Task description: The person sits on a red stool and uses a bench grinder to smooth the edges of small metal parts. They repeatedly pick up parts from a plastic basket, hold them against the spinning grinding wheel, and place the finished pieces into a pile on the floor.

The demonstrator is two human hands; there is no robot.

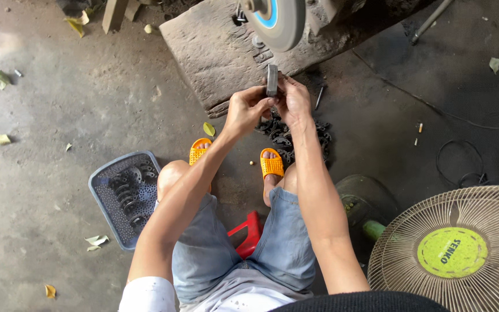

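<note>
A dusty concrete floor [59, 115] carries a worn wooden block [215, 52] with a grinding wheel [281, 20] above its front edge. Both arms reach forward over the knees. The left hand [246, 110] and right hand [293, 101] meet, fingers closed on a small dark metal piece [272, 80], held upright between them just below the wheel.

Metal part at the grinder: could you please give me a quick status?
Both hands, left and right, grip the metal part upright. Part sits just below the grinding wheel, not touching. Nothing between them.
</note>
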